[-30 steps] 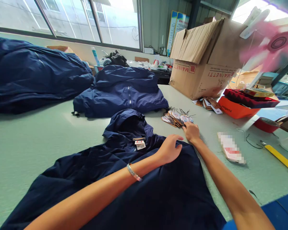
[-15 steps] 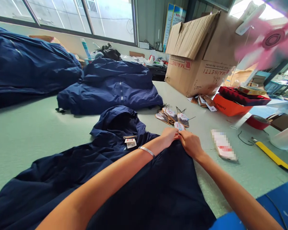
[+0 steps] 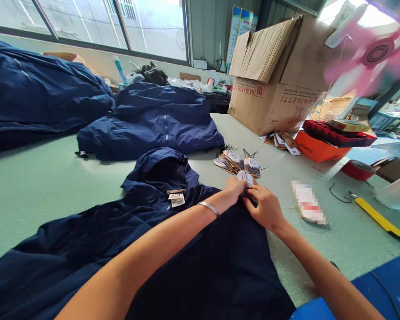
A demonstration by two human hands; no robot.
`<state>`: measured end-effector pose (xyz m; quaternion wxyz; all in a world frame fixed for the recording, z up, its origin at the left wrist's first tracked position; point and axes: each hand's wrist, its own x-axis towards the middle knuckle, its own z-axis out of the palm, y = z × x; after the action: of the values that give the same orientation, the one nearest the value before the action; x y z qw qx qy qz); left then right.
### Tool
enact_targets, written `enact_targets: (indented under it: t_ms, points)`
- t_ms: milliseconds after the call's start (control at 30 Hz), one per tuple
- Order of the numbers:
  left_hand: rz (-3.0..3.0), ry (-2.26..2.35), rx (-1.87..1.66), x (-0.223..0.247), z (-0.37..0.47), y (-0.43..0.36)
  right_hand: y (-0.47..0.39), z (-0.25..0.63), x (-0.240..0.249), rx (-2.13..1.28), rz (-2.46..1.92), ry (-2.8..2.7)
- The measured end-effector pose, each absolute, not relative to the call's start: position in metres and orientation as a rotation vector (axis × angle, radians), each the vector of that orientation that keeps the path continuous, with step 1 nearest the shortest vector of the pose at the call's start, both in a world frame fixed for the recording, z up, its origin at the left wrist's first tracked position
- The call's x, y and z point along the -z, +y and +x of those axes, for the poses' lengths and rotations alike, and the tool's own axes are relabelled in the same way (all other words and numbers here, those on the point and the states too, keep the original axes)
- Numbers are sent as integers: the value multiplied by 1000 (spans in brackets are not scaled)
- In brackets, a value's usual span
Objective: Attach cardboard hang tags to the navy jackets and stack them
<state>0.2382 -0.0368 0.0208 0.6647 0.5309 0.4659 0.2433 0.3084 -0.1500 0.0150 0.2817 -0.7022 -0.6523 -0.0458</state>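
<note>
A dark navy hooded jacket (image 3: 200,258) lies spread on the table under my forearms, a white label (image 3: 176,199) showing inside its collar. Over the jacket's upper right edge, my left hand (image 3: 236,188) and my right hand (image 3: 266,205) meet at a white printed hang tag (image 3: 244,177). My left fingers pinch its lower left side. Those of my right hand close on its lower right, the thumb held lower. What lies between the fingertips is partly hidden. Just beyond the hands sits a pile of hang tags (image 3: 232,161) with black strings.
A second navy jacket (image 3: 153,129) lies folded behind, with a larger navy garment heap (image 3: 43,93) at far left. Rightward are a large cardboard box (image 3: 270,98), an orange box (image 3: 320,147), a phone-like object (image 3: 308,203), a yellow cutter (image 3: 382,218) and a spinning pink fan (image 3: 376,51).
My right hand has turned and shifted slightly down, its thumb now apart from the left fingers. More of the hang tag shows above the fingertips. The view has shifted slightly.
</note>
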Motion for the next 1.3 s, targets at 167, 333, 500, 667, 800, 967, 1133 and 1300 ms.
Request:
enact_targets:
  t_ms: [167, 333, 500, 667, 800, 967, 1133, 1300]
  points:
    - [1285, 971, -617, -37, 217, -49, -144, 319, -19, 82, -1826, -1266]
    - [1361, 826, -731, -51, 174, -66, -134, 297, -28, -654, -1606, -1015]
    - [1354, 864, -882, -52, 120, -81, -138, 239, -39, -991, -1338, -982]
    - [1385, 971, -852, -46, 66, -98, -144, 196, -49, -1170, -1264, -967]
    - [1410, 944, -808, -43, 38, -113, -138, 180, -50, -1318, -1224, -825]
    - [1466, 960, -715, -41, 24, -129, -127, 172, -52, -1386, -1160, -596]
    - [1512, 968, -656, -35, 22, -135, -119, 166, -57, -1360, -1171, -569]
    - [1607, 978, -577, -37, 17, -135, -115, 163, -59, -1309, -1201, -626]
